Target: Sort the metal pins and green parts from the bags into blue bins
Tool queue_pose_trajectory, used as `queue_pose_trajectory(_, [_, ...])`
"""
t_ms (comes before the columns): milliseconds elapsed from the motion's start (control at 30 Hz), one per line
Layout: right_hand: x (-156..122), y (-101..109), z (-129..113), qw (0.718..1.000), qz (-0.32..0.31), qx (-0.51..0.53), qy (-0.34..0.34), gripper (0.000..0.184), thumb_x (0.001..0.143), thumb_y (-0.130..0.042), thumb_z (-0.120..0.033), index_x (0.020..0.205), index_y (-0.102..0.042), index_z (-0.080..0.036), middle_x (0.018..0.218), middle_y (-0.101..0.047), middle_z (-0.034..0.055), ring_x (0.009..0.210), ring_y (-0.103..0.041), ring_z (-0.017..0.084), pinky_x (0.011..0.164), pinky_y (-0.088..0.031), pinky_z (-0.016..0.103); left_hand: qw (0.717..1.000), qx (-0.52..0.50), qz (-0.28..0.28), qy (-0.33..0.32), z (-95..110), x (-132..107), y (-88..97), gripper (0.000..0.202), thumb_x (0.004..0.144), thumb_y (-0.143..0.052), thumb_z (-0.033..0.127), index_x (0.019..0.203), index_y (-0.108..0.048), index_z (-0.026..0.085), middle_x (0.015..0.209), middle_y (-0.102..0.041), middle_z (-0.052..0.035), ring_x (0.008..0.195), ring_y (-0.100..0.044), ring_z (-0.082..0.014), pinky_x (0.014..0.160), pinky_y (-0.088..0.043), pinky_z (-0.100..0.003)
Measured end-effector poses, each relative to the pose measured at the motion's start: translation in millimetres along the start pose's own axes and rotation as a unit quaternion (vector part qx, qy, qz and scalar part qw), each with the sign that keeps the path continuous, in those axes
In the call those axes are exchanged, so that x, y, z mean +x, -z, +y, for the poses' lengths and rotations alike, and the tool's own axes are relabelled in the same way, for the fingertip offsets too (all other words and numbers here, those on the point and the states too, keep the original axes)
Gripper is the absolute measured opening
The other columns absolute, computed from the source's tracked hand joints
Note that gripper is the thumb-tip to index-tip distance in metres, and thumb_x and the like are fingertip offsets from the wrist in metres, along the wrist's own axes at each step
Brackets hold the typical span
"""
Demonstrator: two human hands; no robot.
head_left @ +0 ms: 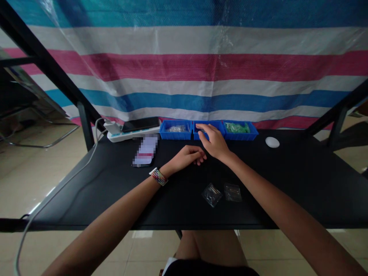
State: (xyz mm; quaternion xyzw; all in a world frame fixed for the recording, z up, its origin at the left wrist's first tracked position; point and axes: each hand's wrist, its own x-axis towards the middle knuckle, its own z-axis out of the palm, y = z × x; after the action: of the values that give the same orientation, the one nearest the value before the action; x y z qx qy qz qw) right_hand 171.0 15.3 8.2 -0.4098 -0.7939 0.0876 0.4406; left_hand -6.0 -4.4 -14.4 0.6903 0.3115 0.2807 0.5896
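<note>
My right hand (pixel 214 142) reaches over the middle blue bin (pixel 196 135), fingers stretched out and thumb apart. It hides most of that bin and what lies in it. Close by on the left, my left hand (pixel 189 156) is low over the black table with its fingers curled in; whatever they might hold is hidden. The left bin (pixel 162 132) contains small clear or silvery pieces (pixel 176 128), and the right bin (pixel 251 136) has green packets (pixel 237 127). Nearer me lie two small clear bags (pixel 212 194) with thin metal pieces inside.
A phone with a lit, blurred screen (pixel 146 150) lies left of my hands. Behind it are a white power strip (pixel 132 135) and a dark phone (pixel 140 124). A white cable (pixel 86 163) crosses the left edge. A white oval object (pixel 272 142) sits at right.
</note>
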Motion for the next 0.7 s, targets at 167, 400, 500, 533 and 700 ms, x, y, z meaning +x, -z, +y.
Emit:
queue_pose_trajectory(167, [-41, 41, -24, 0.987, -0.119, 0.105, -0.008, 0.007, 0.093, -0.067, -0.025, 0.09, -0.072, -0.021, 0.089, -0.073, 0.0044, 0.08, -0.067, 0.02, 0.077, -0.054, 0.034, 1.0, -0.014, 0.004, -0.011, -1, 0, 1.9, 0.024, 0.092, -0.064, 0.035, 0.085, -0.071, 0.012, 0.073, -0.069, -0.0036, 0.063, -0.063, -0.0118, 0.06, -0.046, -0.022])
queue_pose_trajectory(400, [-63, 62, -34, 0.897, -0.419, 0.137, -0.043, 0.024, 0.073, -0.09, -0.029, 0.094, -0.08, -0.023, 0.073, -0.067, -0.0023, 0.064, -0.061, 0.013, 0.057, -0.042, 0.024, 0.998, -0.052, 0.026, 0.012, -1, 1, 4.1, 0.031, 0.091, -0.066, 0.042, 0.091, -0.074, 0.012, 0.079, -0.07, -0.0057, 0.064, -0.064, -0.0121, 0.06, -0.046, -0.023])
queue_pose_trajectory(500, [-64, 59, -30, 0.902, -0.415, 0.119, 0.0, 0.018, 0.071, -0.086, -0.013, 0.084, -0.08, -0.024, 0.079, -0.067, -0.0016, 0.069, -0.061, 0.013, 0.06, -0.043, 0.024, 0.998, -0.052, 0.028, 0.015, -1, 0, 4.0, 0.035, 0.091, -0.068, 0.046, 0.09, -0.074, 0.012, 0.079, -0.07, -0.0056, 0.064, -0.064, -0.0122, 0.061, -0.047, -0.023])
queue_pose_trajectory(533, [-64, 57, -29, 0.903, -0.411, 0.125, 0.001, 0.016, 0.072, -0.083, -0.01, 0.079, -0.078, -0.023, 0.078, -0.067, -0.0014, 0.069, -0.06, 0.013, 0.061, -0.043, 0.024, 0.998, -0.052, 0.03, 0.015, -1, 0, 4.0, 0.035, 0.091, -0.068, 0.046, 0.09, -0.074, 0.012, 0.079, -0.07, -0.0057, 0.065, -0.064, -0.0124, 0.061, -0.047, -0.024])
queue_pose_trajectory(700, [-62, 52, -19, 0.902, -0.373, 0.196, -0.095, 0.006, 0.081, -0.075, -0.015, 0.076, -0.073, -0.018, 0.073, -0.068, -0.0007, 0.062, -0.059, 0.012, 0.058, -0.044, 0.024, 0.998, -0.047, 0.033, 0.013, 0, 0, 3.6, 0.034, 0.091, -0.068, 0.045, 0.091, -0.074, 0.012, 0.077, -0.069, -0.0046, 0.063, -0.064, -0.0126, 0.061, -0.048, -0.024])
